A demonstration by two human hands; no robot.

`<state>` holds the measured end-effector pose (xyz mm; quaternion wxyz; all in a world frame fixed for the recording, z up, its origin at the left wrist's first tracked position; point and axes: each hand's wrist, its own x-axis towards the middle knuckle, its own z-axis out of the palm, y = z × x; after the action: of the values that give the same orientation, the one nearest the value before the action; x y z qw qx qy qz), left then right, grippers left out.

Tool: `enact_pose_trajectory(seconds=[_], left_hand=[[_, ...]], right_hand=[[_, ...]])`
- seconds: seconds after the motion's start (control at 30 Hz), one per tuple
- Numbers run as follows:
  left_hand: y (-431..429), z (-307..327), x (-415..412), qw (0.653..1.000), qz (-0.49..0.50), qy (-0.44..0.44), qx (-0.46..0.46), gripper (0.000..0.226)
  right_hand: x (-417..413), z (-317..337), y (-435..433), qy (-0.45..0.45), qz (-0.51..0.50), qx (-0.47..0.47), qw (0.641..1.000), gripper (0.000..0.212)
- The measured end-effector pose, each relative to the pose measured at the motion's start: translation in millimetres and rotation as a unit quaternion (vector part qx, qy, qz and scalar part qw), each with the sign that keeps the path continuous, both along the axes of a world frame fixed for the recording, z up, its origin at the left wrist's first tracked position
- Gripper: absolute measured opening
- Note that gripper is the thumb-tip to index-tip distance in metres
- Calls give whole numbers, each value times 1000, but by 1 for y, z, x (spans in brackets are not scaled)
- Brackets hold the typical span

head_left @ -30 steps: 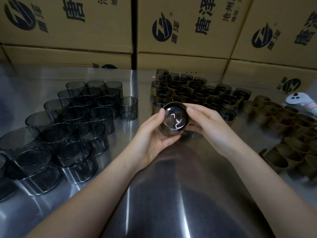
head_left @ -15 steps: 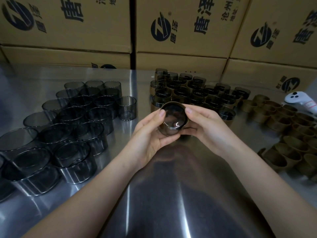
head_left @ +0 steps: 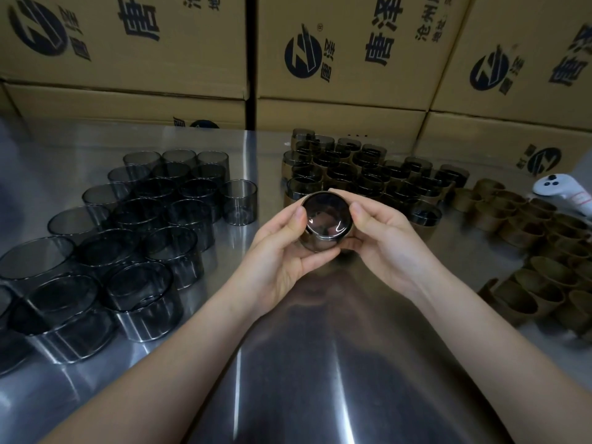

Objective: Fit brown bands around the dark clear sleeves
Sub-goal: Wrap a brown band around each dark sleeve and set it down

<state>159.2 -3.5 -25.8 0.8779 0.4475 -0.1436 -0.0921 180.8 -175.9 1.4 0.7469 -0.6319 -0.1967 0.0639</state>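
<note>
Dark clear sleeve point(head_left: 325, 221), brown band point(head_left: 350, 231) round it, sits clamped between both hands above the steel table point(head_left: 320, 363), left hand point(head_left: 282, 251) fingers curled under, right hand point(head_left: 381, 238) fingers curled behind.

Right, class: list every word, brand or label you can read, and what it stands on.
"唐泽": large print, and small beside the round logo, on the cardboard boxes.
"沧州": smaller column on the centre box; rest cut off.
White controller label: too blurred to read.
</note>
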Motion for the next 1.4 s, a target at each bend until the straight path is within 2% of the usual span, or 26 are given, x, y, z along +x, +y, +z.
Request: enact_pose_trajectory(seconds=[0.3,0.4,0.5,0.73,0.87,1.0,1.17,1.4], left_hand=[[-2,3,-2,999,-5,36,-33,59],[0,4,-1,999,-19,30,-24,57],[1,5,1,999,-32,23,-30,56],[-7,2,-5,996,-82,9,25,58],[-14,5,-10,996,-83,21,40,52],[-23,9,-15,996,-8,51,78,49],[-36,6,-19,989,111,15,96,48],[-39,8,-23,970,214,23,116,48]], right_hand=[[-2,2,1,-8,-6,6,1000,33],[-4,4,1,10,-40,-1,999,37],[-5,6,3,50,-88,39,994,37],[-11,5,12,128,-151,68,978,40],[-11,4,14,110,-163,54,979,40],[-15,1,21,57,-163,12,985,41],[-21,-6,37,-27,-170,-19,985,38],[-27,-5,42,-82,-161,-3,984,31]])
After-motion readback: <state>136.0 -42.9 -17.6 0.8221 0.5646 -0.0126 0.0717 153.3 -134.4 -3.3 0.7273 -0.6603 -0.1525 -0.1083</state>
